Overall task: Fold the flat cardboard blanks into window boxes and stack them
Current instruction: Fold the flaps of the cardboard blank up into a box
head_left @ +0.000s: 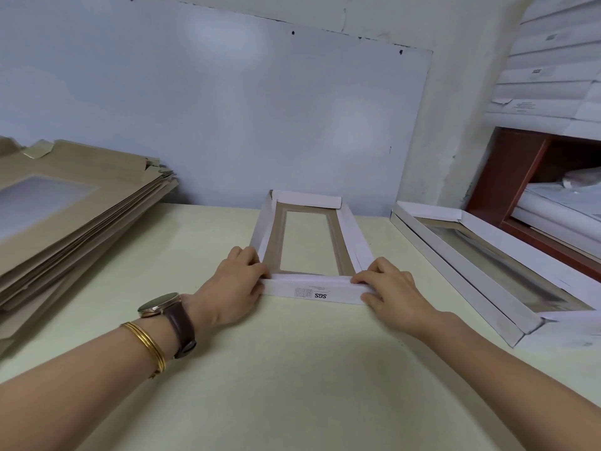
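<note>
One smooth, pale yellow-green counter (292, 369) carries a thick, slumped stack of flat brown blanks (65, 222) at far left, the top one showing a film window, and a finished window box (455, 252) with white walls at the right edge. Between them lies the half-folded window box (270, 222), long and shallow, its white card walls raised round a brown floor with a rectangular clear pane, and its near end wall (312, 292), printed SGS, sits directly between the hands. The left grip (234, 288) pinches that wall's left corner and the right grip (393, 294) pinches its right corner, thumbs on top.
</note>
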{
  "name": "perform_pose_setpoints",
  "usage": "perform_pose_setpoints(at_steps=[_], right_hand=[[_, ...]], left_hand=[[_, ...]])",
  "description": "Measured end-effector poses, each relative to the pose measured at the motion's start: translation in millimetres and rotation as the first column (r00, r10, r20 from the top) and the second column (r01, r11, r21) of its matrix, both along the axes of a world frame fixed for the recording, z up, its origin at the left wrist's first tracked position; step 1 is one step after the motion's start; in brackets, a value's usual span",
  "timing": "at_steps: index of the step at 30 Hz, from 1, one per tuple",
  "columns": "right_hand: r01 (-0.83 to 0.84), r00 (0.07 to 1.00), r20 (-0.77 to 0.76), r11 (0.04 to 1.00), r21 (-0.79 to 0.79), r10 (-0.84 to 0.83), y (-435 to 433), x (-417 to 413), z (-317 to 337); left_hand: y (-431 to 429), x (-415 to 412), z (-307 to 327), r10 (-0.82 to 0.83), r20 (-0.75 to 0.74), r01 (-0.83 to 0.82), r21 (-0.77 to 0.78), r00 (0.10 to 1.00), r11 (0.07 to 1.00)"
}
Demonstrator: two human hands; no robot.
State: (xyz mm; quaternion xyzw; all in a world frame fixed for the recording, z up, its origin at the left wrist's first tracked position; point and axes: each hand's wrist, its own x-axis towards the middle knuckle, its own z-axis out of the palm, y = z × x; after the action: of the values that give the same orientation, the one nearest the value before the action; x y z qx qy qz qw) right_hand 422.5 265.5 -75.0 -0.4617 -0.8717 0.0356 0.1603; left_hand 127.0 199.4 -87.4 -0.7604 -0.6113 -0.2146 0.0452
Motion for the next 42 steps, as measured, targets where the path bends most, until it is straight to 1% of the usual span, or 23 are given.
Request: perform_pose_setpoints(at_steps=[3,10,19,22,25,27,33,39,42], right_hand=[[0.030,0.999,0.038,1.000,0.007,-0.030,1,0,2],[0.013,0.991,0.131,0.999,-0.050,-0.006,2,-3,10],[0.030,0.993,0.114,0.989,-0.147,-0.013,5,-3,19],[0.058,0.998,0.040,0.971,-0.231,-0.050,7,-10,21],[0.117,0.983,-0.092,0.926,-0.360,-0.160,8,-15,22],[0.153,0.962,-0.143,0.892,-0.425,-0.234,8,-16,24],[0.143,0.931,-0.232,0.866,-0.480,-0.282,10,-19,32],[0.051,0.900,-0.340,0.839,-0.542,-0.275,6,-20,27],[0.026,0.902,-0.348,0.836,-0.548,-0.256,7,-21,27]], left_hand=[[1,2,1,0.033,-0.053,-0.036,-0.047,0.998,0.998],[0,1,1,0.041,-0.058,-0.045,-0.063,0.997,0.997],[-2,3,3,0.038,-0.058,-0.043,-0.089,0.998,0.995],[-3,3,4,0.025,-0.046,-0.030,-0.101,0.999,0.994],[-2,3,5,0.017,-0.024,-0.019,-0.104,1.000,0.994],[-2,3,5,0.017,-0.012,-0.018,-0.103,1.000,0.994],[-1,2,5,0.028,-0.003,-0.028,-0.112,1.000,0.993],[-2,-1,4,0.028,0.001,-0.027,-0.120,1.000,0.992],[-1,-2,5,0.022,0.008,-0.021,-0.117,1.000,0.993]])
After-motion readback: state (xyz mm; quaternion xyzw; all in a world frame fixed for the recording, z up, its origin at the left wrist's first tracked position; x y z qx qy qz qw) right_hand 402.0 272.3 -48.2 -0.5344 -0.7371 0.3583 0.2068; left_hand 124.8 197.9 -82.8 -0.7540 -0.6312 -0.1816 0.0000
